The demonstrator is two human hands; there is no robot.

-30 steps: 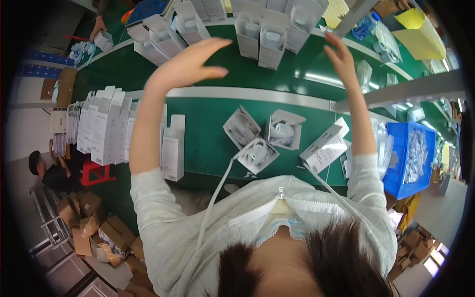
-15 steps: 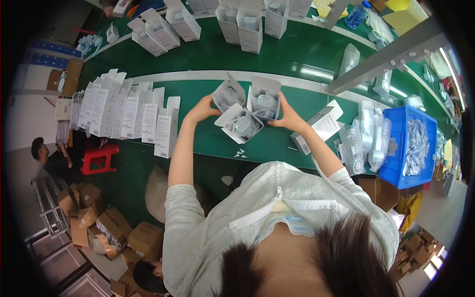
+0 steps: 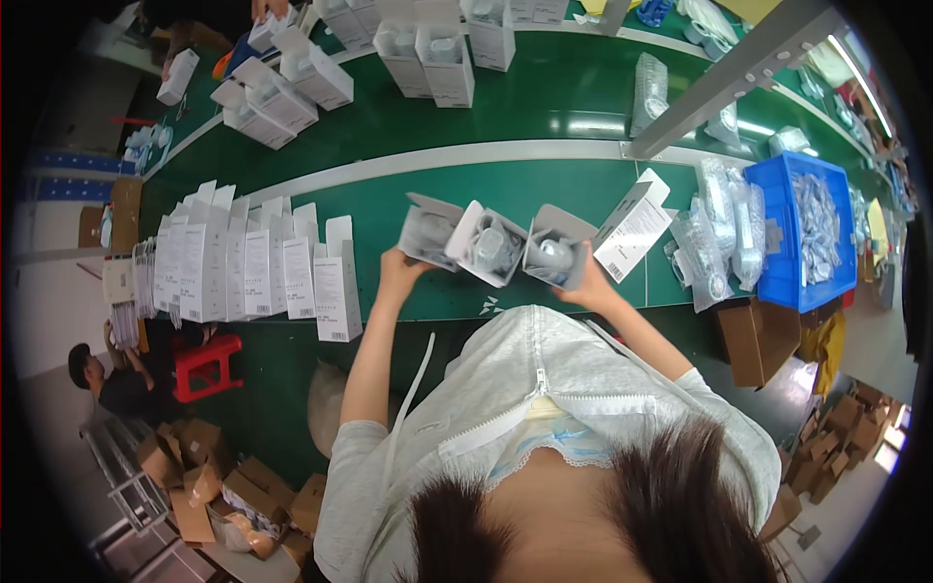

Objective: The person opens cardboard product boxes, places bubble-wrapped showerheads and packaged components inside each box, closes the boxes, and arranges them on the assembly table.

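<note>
Three open white boxes stand side by side between my hands, each with a clear-wrapped, pale rounded item inside. My left hand (image 3: 399,275) is closed around the outer side of the left box (image 3: 428,236), which is a little blurred. At the other end my right hand (image 3: 586,284) grips the right box (image 3: 556,255), its fingers along the outer wall. The middle box (image 3: 493,248) touches the left one and is held by neither hand directly. Another white box (image 3: 634,233) with its flap raised leans over on the green table (image 3: 573,180), just beyond my right hand.
White boxes (image 3: 260,257) form a row at left. Bubble-wrapped items (image 3: 714,233) and a blue bin (image 3: 775,199) of small clear packets sit at right. More open boxes (image 3: 428,63) stand on the far strip, past a metal rail (image 3: 389,167). A slanted post (image 3: 739,83) rises at right.
The three boxes have gone from a cluster to a side-by-side row. My right hand and its box have come nearer to me. The whole view has shifted slightly.
</note>
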